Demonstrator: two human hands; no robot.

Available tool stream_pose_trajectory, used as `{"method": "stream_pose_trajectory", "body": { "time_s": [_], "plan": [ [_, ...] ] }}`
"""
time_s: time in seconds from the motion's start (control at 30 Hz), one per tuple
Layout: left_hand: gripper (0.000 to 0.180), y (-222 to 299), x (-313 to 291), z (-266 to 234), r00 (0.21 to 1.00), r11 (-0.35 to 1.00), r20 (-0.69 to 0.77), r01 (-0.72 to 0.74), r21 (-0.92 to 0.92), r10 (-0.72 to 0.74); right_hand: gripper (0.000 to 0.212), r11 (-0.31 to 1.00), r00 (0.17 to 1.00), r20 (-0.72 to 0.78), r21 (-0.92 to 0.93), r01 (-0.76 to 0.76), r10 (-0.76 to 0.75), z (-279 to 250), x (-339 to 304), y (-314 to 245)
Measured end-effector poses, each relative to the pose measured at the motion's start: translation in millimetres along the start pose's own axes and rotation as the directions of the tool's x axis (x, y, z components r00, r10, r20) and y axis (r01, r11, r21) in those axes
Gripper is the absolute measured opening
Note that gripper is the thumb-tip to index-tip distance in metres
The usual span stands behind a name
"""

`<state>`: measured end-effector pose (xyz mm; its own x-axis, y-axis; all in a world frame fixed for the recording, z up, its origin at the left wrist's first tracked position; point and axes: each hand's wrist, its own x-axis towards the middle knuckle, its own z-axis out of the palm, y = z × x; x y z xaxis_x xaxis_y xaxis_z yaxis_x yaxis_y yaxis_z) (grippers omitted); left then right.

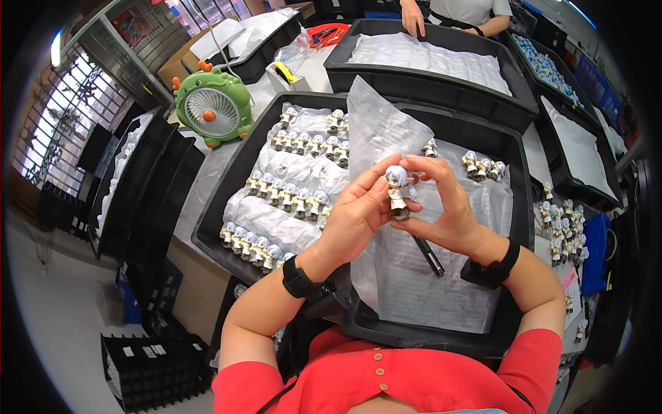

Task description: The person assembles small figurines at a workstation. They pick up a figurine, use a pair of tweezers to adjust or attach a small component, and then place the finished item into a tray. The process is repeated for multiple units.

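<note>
A small chibi figurine (398,186) with pale lilac hair and a white outfit stands upright between my two hands, above the foam-lined tray. My left hand (357,210) is closed around its left side, with the thumb against the figurine. The fingertips of my right hand (449,207) are at its head and its base, the palm arched away from it. Below my hands a dark pen (429,257) lies on the white foam sheet (420,293). Just beyond rises a folded piece of foam sheet (379,124). Similar figurines (279,192) lie in rows to the left.
A black tray (207,231) holds the rows on the left. Several more figurines (565,228) crowd the right side. A green fan (212,110) stands far left, near a tape dispenser (286,74). Across the table, a co-worker's hand (412,17) is at another black tray (441,96).
</note>
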<state>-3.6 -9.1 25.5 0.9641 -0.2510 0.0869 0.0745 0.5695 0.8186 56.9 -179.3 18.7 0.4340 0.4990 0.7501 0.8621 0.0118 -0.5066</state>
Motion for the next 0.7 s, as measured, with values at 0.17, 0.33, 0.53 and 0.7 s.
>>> {"method": "stream_pose_trajectory", "body": {
  "time_s": [0.17,0.33,0.53,0.7],
  "plan": [
    [0.045,-1.3,0.8,-0.3,1.0,1.0,-0.011,0.009,-0.001,-0.009,0.079,1.0,1.0,0.006,0.012,-0.017,0.017,-0.8,-0.5,0.0],
    [0.045,-1.9,1.6,-2.4,1.0,1.0,-0.017,0.0,-0.002,0.0,0.081,0.999,0.999,0.026,0.012,-0.037,0.037,-0.7,-1.3,1.7],
    [0.046,-3.0,1.5,-1.1,0.999,1.0,-0.032,-0.012,0.007,0.012,0.089,0.995,0.992,0.085,-0.049,-0.084,0.088,-0.8,-5.0,4.2],
    [0.046,-3.1,1.1,-1.2,0.999,1.0,-0.028,-0.024,0.016,0.025,0.089,0.998,0.995,0.065,-0.006,-0.069,0.069,0.0,-4.5,5.0]
  ]
}}
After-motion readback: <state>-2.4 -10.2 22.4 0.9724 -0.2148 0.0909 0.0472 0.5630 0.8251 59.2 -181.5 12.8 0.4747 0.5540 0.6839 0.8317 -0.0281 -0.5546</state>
